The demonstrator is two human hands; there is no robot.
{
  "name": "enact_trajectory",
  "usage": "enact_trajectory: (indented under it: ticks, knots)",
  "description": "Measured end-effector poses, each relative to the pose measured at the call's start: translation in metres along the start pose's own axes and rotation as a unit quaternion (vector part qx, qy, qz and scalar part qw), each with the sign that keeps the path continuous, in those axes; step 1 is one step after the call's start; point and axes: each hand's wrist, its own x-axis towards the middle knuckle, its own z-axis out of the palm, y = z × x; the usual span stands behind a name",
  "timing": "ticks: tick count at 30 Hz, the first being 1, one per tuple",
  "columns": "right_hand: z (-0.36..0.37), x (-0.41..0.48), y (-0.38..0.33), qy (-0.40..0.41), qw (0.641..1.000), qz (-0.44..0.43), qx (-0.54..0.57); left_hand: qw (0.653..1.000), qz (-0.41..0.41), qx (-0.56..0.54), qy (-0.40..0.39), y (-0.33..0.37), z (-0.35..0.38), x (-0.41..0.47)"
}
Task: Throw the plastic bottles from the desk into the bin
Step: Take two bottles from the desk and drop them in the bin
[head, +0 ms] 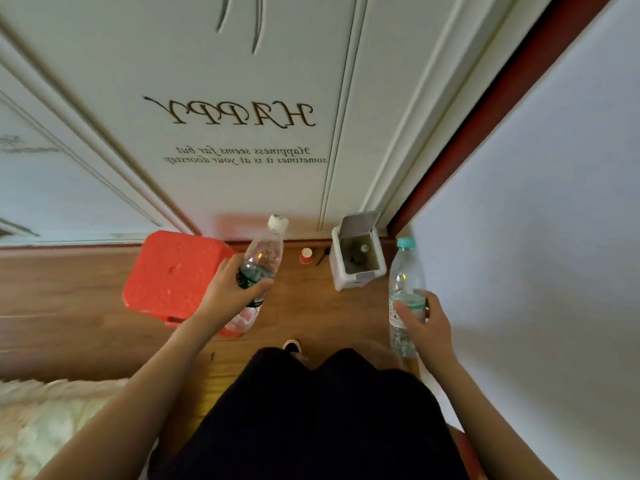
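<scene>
My left hand (232,289) grips a clear plastic bottle with a white cap and dark green label (261,259), held tilted above the floor. In my right hand (427,323) is a second clear bottle with a teal cap and pale green label (406,282), held upright near the white wall. A small white bin (337,268) with its lid flipped up stands on the wooden floor ahead, between the two bottles, against the base of the door. Dark rubbish lies inside it.
A red plastic stool (166,275) stands on the floor at the left, partly behind my left hand. A small red paper cup (306,255) and a dark small object (322,256) lie by the door. A fluffy rug (45,417) is at lower left.
</scene>
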Motion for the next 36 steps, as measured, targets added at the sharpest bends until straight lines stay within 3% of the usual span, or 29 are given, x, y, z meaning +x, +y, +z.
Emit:
enact_trajectory:
  ticks: [8,12,20,29,36]
  knots:
    - [-0.029,0.057,0.006,0.062,0.996,0.061,0.011,0.995,0.005,0.025,-0.098,0.059,0.074,0.087]
    - [-0.043,0.115,0.02,0.021,0.996,0.085,-0.008,0.992,-0.035,0.023,-0.123,0.072,0.131,0.109]
    - [-0.041,0.261,0.054,-0.051,0.993,0.106,0.005,0.984,-0.151,-0.045,-0.078,0.074,0.226,0.179]
    - [0.044,0.392,0.165,-0.044,0.991,0.113,0.062,0.978,-0.169,-0.122,-0.032,0.006,0.358,0.291]
    - [0.098,0.452,0.272,-0.093,0.981,0.13,0.113,0.979,-0.139,-0.139,-0.056,-0.078,0.446,0.33]
